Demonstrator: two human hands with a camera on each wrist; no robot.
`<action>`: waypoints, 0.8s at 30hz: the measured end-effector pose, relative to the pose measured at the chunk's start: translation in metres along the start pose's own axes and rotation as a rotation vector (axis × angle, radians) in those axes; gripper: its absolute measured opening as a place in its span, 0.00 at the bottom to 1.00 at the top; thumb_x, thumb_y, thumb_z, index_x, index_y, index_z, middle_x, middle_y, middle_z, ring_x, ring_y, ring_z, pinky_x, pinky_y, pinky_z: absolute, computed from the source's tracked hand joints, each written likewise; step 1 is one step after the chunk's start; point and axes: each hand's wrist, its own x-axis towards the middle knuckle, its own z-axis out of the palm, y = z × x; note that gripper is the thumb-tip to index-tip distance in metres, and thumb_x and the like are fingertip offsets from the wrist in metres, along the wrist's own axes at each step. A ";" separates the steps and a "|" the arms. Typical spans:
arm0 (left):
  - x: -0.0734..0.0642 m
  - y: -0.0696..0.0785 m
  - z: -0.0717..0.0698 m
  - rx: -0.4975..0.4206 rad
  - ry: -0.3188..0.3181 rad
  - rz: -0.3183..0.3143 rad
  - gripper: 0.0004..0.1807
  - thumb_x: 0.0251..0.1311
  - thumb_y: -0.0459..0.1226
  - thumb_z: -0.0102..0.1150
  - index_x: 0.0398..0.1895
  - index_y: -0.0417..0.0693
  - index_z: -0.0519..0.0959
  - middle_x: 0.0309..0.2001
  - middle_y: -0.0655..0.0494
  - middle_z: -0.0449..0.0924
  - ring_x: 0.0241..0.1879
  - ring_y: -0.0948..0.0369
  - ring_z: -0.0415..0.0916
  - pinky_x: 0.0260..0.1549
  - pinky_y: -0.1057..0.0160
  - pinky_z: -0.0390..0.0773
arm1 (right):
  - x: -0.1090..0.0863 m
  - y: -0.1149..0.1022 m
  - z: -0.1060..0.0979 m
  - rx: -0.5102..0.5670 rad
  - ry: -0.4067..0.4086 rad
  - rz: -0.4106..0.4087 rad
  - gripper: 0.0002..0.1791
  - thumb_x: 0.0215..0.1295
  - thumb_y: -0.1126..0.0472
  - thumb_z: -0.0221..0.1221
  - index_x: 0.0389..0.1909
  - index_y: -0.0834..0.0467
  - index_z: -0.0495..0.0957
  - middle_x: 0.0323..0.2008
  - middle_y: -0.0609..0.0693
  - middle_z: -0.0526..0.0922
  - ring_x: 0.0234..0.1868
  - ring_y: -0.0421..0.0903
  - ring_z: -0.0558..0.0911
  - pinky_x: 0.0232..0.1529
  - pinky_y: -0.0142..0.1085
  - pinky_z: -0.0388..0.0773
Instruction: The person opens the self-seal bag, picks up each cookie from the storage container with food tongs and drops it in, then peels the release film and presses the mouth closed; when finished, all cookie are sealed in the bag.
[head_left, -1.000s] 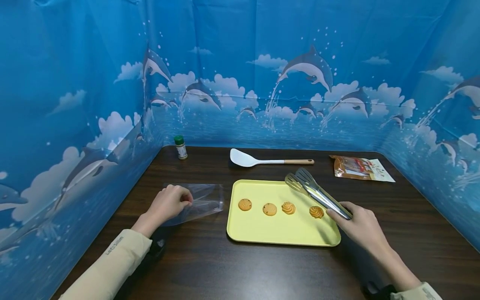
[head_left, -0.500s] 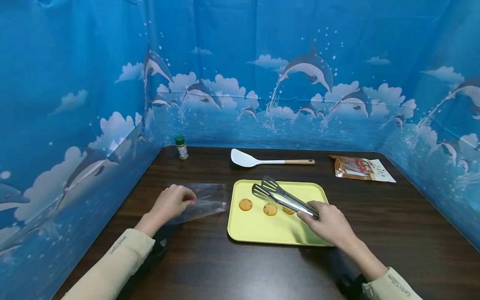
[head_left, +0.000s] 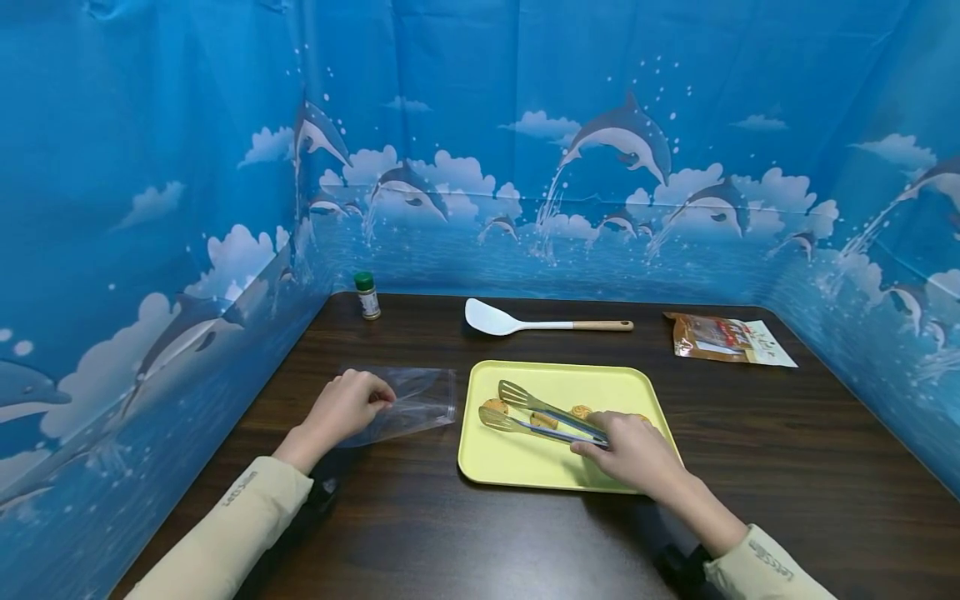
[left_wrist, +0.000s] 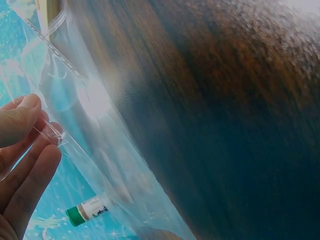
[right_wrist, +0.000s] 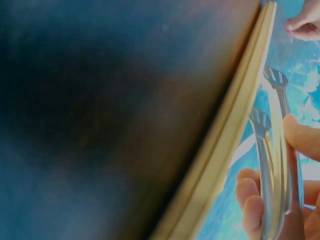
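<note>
My left hand [head_left: 345, 412] pinches the edge of a clear plastic zip bag [head_left: 423, 400], left of a yellow tray [head_left: 555, 475]. In the left wrist view the thumb and fingers hold the bag's film [left_wrist: 95, 135]. My right hand [head_left: 637, 454] grips metal tongs [head_left: 517, 395] low over the tray. One cookie [head_left: 543, 421] lies between the tongs' two arms, which stand apart; whether they touch it I cannot tell. A second cookie [head_left: 496, 406] is near the tong heads. Another cookie [head_left: 581, 412] sits behind the tongs, and one by the right hand is mostly hidden.
Behind the tray lies a white spatula [head_left: 491, 318] with a wooden handle. A green-capped seasoning bottle [head_left: 367, 297] stands at the back left. A brown food packet [head_left: 727, 338] lies at the back right. Dolphin-print curtains [head_left: 480, 150] enclose the dark table [head_left: 420, 533].
My right hand has moved left and lowered the tongs from the tray's right side to the cookies near its left and middle. The left hand stays at the bag.
</note>
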 end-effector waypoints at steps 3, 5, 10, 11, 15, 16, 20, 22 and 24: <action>0.000 0.000 0.000 0.000 -0.003 0.000 0.04 0.58 0.31 0.66 0.34 0.45 0.88 0.32 0.53 0.86 0.26 0.63 0.79 0.28 0.59 0.80 | 0.001 -0.001 0.002 -0.014 -0.016 -0.008 0.21 0.59 0.46 0.66 0.42 0.60 0.82 0.25 0.44 0.78 0.21 0.37 0.69 0.23 0.33 0.65; -0.001 0.001 0.000 0.001 -0.005 0.003 0.04 0.58 0.31 0.66 0.35 0.45 0.88 0.32 0.53 0.86 0.26 0.64 0.79 0.28 0.60 0.80 | 0.001 -0.001 0.004 -0.017 -0.021 -0.009 0.22 0.60 0.46 0.66 0.44 0.61 0.82 0.27 0.46 0.81 0.22 0.37 0.70 0.24 0.33 0.67; -0.001 0.002 0.000 0.000 -0.006 0.005 0.04 0.58 0.31 0.66 0.35 0.45 0.88 0.33 0.53 0.87 0.26 0.63 0.79 0.28 0.59 0.80 | 0.002 -0.002 0.006 -0.010 -0.037 -0.008 0.24 0.60 0.47 0.66 0.47 0.63 0.81 0.32 0.49 0.84 0.23 0.36 0.71 0.24 0.33 0.69; -0.001 0.002 0.000 -0.001 -0.005 0.006 0.04 0.58 0.31 0.66 0.35 0.45 0.88 0.33 0.53 0.87 0.27 0.63 0.79 0.28 0.59 0.80 | 0.002 -0.002 0.005 -0.007 -0.041 -0.007 0.23 0.60 0.48 0.66 0.47 0.63 0.81 0.30 0.48 0.83 0.22 0.37 0.70 0.24 0.32 0.67; 0.000 0.002 0.001 0.000 -0.002 0.005 0.04 0.58 0.31 0.66 0.35 0.45 0.88 0.33 0.53 0.87 0.26 0.63 0.79 0.28 0.60 0.80 | 0.001 -0.004 0.005 -0.009 -0.038 -0.014 0.20 0.61 0.48 0.66 0.42 0.61 0.81 0.23 0.43 0.77 0.19 0.37 0.67 0.21 0.30 0.62; 0.000 0.002 0.002 0.001 0.000 0.006 0.04 0.58 0.31 0.67 0.35 0.45 0.88 0.33 0.53 0.87 0.26 0.64 0.79 0.28 0.60 0.80 | 0.001 -0.004 0.005 -0.011 -0.034 -0.018 0.19 0.61 0.48 0.66 0.41 0.61 0.81 0.22 0.42 0.75 0.19 0.37 0.66 0.20 0.30 0.61; 0.000 0.003 0.002 0.006 0.003 0.006 0.04 0.57 0.31 0.67 0.34 0.46 0.88 0.33 0.53 0.87 0.26 0.64 0.79 0.28 0.60 0.80 | 0.000 -0.005 0.005 -0.020 -0.016 -0.039 0.19 0.61 0.48 0.66 0.40 0.60 0.81 0.20 0.41 0.72 0.18 0.36 0.65 0.19 0.29 0.59; 0.000 0.004 0.002 0.007 0.003 0.006 0.04 0.57 0.31 0.67 0.34 0.46 0.88 0.32 0.54 0.87 0.26 0.64 0.79 0.28 0.60 0.80 | -0.001 -0.005 0.004 -0.013 -0.009 -0.048 0.19 0.61 0.48 0.66 0.40 0.60 0.81 0.20 0.41 0.72 0.18 0.36 0.65 0.19 0.29 0.59; 0.000 0.004 0.002 0.007 0.003 0.007 0.04 0.57 0.31 0.67 0.34 0.46 0.88 0.32 0.54 0.87 0.27 0.64 0.79 0.28 0.60 0.80 | -0.002 -0.005 0.004 -0.006 -0.004 -0.056 0.18 0.61 0.48 0.66 0.39 0.60 0.81 0.19 0.40 0.72 0.17 0.36 0.64 0.19 0.29 0.59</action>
